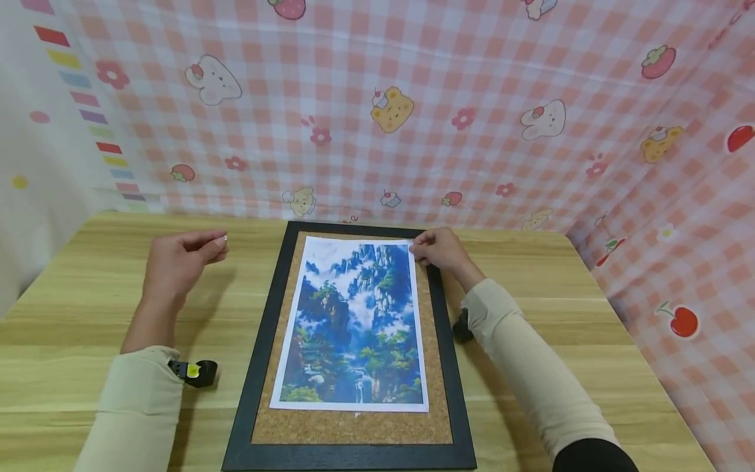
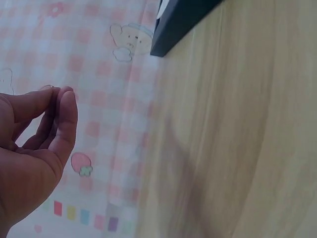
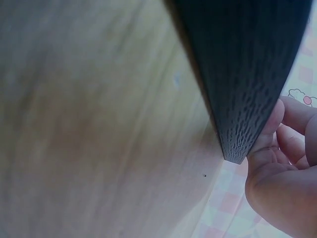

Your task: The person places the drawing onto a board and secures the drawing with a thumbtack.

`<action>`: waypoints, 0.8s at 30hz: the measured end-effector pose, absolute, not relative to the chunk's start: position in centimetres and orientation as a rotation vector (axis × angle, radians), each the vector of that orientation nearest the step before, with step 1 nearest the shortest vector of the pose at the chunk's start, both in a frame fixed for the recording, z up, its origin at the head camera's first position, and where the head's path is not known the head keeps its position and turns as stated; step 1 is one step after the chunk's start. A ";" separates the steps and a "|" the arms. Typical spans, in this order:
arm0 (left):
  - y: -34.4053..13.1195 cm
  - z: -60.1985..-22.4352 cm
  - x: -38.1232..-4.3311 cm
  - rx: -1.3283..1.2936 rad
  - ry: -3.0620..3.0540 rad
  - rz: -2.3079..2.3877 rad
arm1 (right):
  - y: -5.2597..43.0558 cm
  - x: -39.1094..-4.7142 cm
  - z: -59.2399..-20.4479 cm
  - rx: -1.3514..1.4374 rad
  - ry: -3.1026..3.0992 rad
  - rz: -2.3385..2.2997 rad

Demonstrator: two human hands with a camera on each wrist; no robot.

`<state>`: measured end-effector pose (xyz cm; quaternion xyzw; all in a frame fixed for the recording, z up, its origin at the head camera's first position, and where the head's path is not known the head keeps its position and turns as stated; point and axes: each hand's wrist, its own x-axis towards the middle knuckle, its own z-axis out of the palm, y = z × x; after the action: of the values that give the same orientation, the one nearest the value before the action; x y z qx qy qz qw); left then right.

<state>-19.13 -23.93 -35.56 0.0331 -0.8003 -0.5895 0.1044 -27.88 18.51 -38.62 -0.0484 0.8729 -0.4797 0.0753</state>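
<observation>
A black-framed cork board (image 1: pixel 354 429) lies on the table, with a printed landscape picture (image 1: pixel 354 321) of mountains and waterfalls on its cork. My right hand (image 1: pixel 441 249) is at the picture's upper right corner, thumb and fingertips pinching there; the frame's edge hides those tips in the right wrist view. Left of the board, my left hand (image 1: pixel 177 262) is raised over the table, thumb and fingers pinched together. A tiny pale piece (image 1: pixel 225 238) shows at its fingertips, too small to tell its kind. In the left wrist view the left hand (image 2: pixel 37 139) is apart from the frame.
The wood-grain table (image 1: pixel 566 314) extends on both sides of the board. A pink checked cloth (image 1: pixel 354 157) hangs behind the table and along the right. At the picture's lower edge is a small white speck (image 1: pixel 356 413). Dark wrist devices (image 1: pixel 203 373) sit at both cuffs.
</observation>
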 end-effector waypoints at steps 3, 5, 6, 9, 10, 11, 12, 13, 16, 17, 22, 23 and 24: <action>-23.5 -35.2 -19.2 0.070 -2.348 -1.786 | 18.5 -27.8 -38.6 -0.141 2.617 -1.445; -23.3 -35.0 -19.2 0.052 -2.345 -1.823 | 18.5 -27.8 -38.6 -0.149 2.622 -1.445; -23.2 -34.8 -19.2 0.047 -2.344 -1.838 | 18.5 -27.8 -38.6 -0.151 2.623 -1.445; -22.8 -34.4 -19.3 0.028 -2.298 -1.934 | 18.5 -27.8 -38.6 -0.159 2.626 -1.446; -22.6 -34.3 -19.3 0.017 -2.273 -1.974 | 18.5 -27.8 -38.6 -0.160 2.628 -1.446; -22.4 -34.2 -19.4 0.003 -2.254 -2.004 | 18.5 -27.8 -38.6 -0.156 2.627 -1.448; -22.2 -34.0 -19.4 -0.014 -2.241 -2.021 | 18.5 -27.8 -38.6 -0.153 2.627 -1.449; -22.0 -33.9 -19.5 -0.037 -2.215 -2.054 | 18.5 -27.8 -38.6 -0.154 2.630 -1.446; -21.3 -33.6 -19.7 -0.107 -2.208 -2.075 | 18.5 -27.9 -38.6 -0.156 2.637 -1.436; -21.1 -33.5 -19.7 -0.128 -2.224 -2.062 | 18.5 -27.9 -38.6 -0.157 2.640 -1.430; -20.0 -33.1 -20.0 -0.171 -2.320 -1.978 | 18.5 -28.1 -38.7 -0.160 2.642 -1.416; -19.8 -33.0 -20.0 -0.170 -2.328 -1.975 | 18.5 -28.1 -38.7 -0.161 2.640 -1.417; -19.5 -32.9 -20.1 -0.166 -2.332 -1.973 | 18.5 -28.1 -38.8 -0.164 2.638 -1.417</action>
<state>-20.09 -19.54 -32.90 -0.0543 -0.7616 -0.6444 0.0414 -28.10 18.54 -38.75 -0.0546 0.8774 -0.4713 0.0712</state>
